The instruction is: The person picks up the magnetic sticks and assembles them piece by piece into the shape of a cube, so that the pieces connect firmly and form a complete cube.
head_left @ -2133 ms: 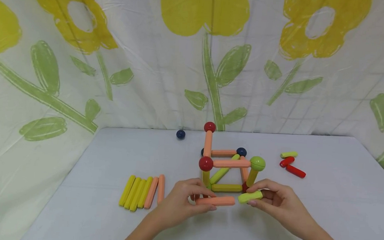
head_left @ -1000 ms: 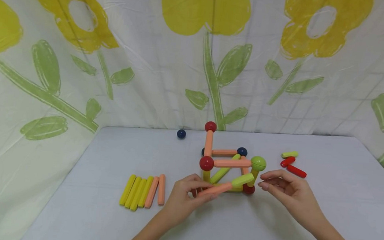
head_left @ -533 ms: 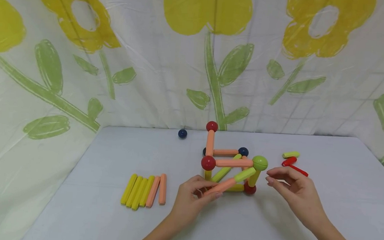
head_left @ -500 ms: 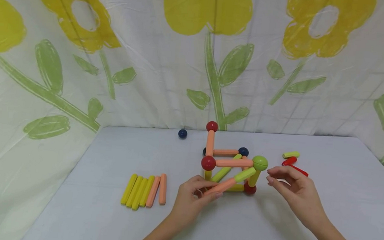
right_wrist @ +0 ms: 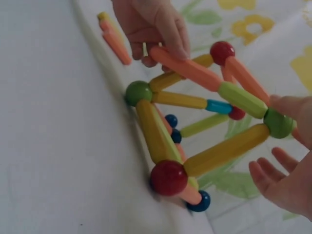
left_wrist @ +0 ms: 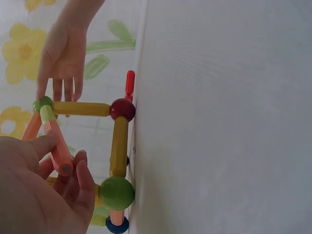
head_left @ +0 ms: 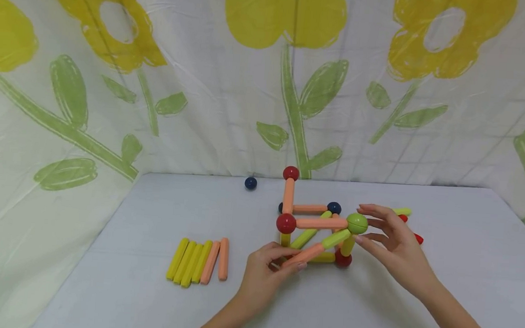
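Observation:
My left hand (head_left: 265, 274) pinches an orange-pink magnetic stick (head_left: 304, 254) between thumb and fingers. A short lime stick (head_left: 335, 238) is joined end to end with it, tilted up so its far end meets the green ball (head_left: 357, 223). The right hand (head_left: 395, 245) has its thumb and index finger around that ball; the right wrist view shows the thumb on the ball (right_wrist: 279, 123). Both hands are at a frame of sticks and balls, with a red ball (head_left: 286, 223) at the upper left corner and another red ball (head_left: 343, 258) low at the right.
Several yellow sticks (head_left: 189, 262) and two orange-pink sticks (head_left: 223, 258) lie in a row at the left. A dark blue ball (head_left: 251, 183) sits near the back edge. A lime piece (head_left: 402, 211) and red pieces (head_left: 418, 239) lie behind the right hand.
The right hand let go of the short lime stick, now joined to the orange-pink stick in my left hand. The pair tilted up to the green ball, and the right hand moved to that ball.

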`<action>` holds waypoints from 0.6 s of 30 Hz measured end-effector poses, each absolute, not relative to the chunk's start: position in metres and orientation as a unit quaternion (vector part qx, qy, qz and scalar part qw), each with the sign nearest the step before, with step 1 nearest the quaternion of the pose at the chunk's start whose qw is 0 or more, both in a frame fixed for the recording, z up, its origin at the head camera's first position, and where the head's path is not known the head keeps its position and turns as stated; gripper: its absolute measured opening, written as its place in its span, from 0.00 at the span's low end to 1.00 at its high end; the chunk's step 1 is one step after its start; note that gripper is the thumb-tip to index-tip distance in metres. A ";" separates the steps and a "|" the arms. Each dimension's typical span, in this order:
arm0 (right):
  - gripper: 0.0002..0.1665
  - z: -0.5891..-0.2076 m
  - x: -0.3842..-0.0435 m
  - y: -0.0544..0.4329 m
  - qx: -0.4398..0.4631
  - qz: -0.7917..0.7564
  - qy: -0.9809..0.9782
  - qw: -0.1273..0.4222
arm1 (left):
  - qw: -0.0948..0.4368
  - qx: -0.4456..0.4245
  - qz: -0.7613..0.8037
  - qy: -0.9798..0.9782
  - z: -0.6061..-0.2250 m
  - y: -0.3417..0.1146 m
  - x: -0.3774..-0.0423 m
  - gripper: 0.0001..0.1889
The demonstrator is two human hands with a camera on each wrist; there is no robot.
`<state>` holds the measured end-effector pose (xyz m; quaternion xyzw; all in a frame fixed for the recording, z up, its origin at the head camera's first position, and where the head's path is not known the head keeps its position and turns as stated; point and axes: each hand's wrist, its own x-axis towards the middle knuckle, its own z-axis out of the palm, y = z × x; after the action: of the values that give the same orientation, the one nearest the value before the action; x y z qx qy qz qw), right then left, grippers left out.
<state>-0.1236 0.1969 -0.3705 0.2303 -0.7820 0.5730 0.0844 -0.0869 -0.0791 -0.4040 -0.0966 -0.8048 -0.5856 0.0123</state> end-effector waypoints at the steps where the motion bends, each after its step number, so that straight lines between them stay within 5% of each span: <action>1: 0.34 -0.369 -0.126 0.197 0.235 0.571 -0.784 0.072 | 0.013 -0.096 -0.586 -0.804 -0.404 -0.079 -0.087 0.12; 11: 0.28 -0.366 -0.147 0.199 0.256 0.602 -0.750 -0.096 | 0.004 -0.076 -0.632 -0.772 -0.407 -0.075 -0.086 0.13; 18: 0.21 -0.364 -0.152 0.197 0.238 0.606 -0.744 -0.151 | -0.015 -0.061 -0.657 -0.751 -0.410 -0.072 -0.088 0.13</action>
<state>-0.1522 0.1972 -0.3643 0.2381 -0.7436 0.6062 -0.1509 -0.0876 -0.0723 -0.4098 -0.0610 -0.7512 -0.6571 -0.0147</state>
